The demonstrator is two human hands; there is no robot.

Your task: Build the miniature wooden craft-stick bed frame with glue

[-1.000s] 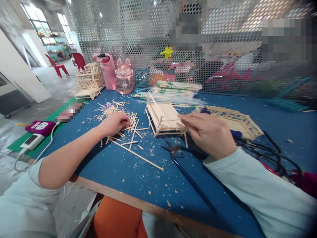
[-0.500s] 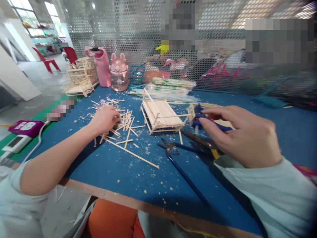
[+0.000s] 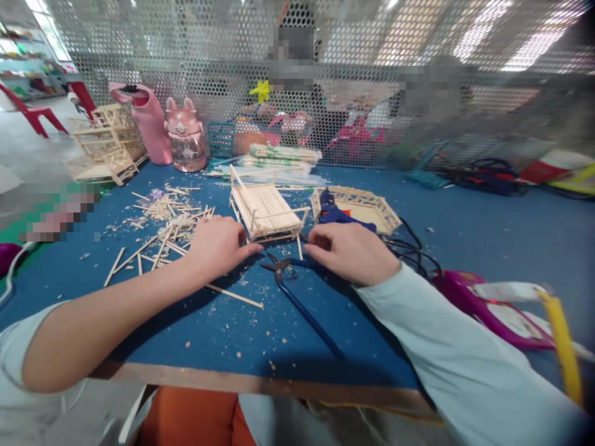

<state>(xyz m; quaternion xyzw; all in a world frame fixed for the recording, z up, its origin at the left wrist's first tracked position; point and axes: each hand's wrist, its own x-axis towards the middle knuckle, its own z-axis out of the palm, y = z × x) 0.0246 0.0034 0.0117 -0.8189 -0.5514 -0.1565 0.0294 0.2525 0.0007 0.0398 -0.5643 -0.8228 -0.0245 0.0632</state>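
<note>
A small bed-like model (image 3: 267, 209) built of thin wooden sticks stands in the middle of the blue table. My left hand (image 3: 218, 244) is just left of its front corner, thumb stretched out and fingers bent, with nothing visible in it. Over on the model's right, my right hand (image 3: 356, 253) hovers with thumb and fingers apart, its palm side hidden. Behind that hand, a blue glue gun (image 3: 332, 210) lies against a stick-built frame (image 3: 372, 207). Blue-handled cutting pliers (image 3: 282, 266) lie spread between my hands. Loose sticks (image 3: 165, 238) are heaped beside my left hand.
A pink bottle (image 3: 151, 124), a clear cup with ears (image 3: 186, 136) and a stick-built model (image 3: 109, 145) stand at the back left. Bagged sticks (image 3: 283, 155) lie before the perforated metal screen (image 3: 223, 37). A purple power strip (image 3: 493, 306) and cables are at right.
My right hand has left the glue gun and come inward toward the model. My left hand has moved from the stick heap to the model's left front corner. The view has turned right.
</note>
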